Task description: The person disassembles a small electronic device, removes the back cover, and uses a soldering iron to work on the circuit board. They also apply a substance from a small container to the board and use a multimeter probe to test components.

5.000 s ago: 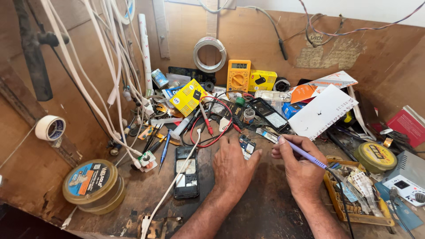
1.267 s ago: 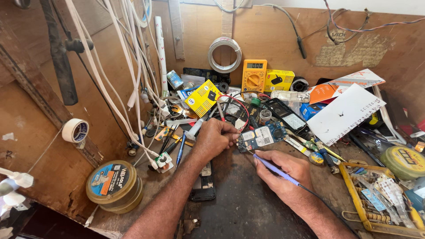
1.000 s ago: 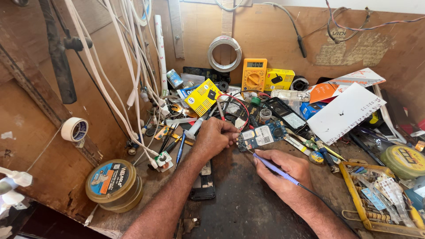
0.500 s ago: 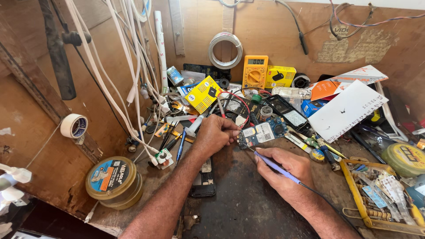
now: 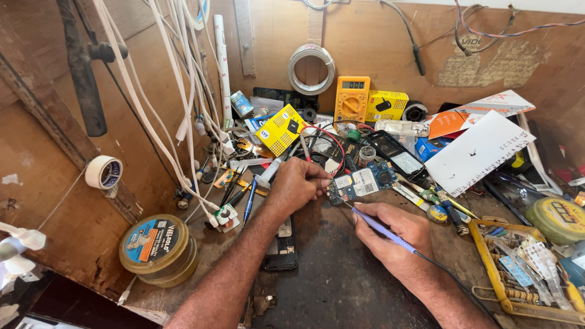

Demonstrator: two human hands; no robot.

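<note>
My left hand (image 5: 297, 186) grips the left end of a small blue circuit board (image 5: 361, 182) and holds it just above the dark workbench. My right hand (image 5: 395, 233) holds a thin purple soldering iron (image 5: 379, 226) like a pen, its tip touching the board's lower edge. A dark cable runs from the iron back along my right forearm. An opened black phone body (image 5: 281, 252) lies on the bench partly under my left forearm.
A yellow multimeter (image 5: 351, 100) leans on the back wall beside a yellow box (image 5: 386, 105). A solder-wire tin (image 5: 157, 246) sits front left, a tape roll (image 5: 103, 172) left. White cables (image 5: 183, 116) hang left. A yellow parts tray (image 5: 487, 256) stands right, white paper (image 5: 481, 152) behind.
Five seconds ago both hands rested on the bench near the phone. Now my left hand holds the circuit board farther back and the iron tip meets it. Over the last second little has moved.
</note>
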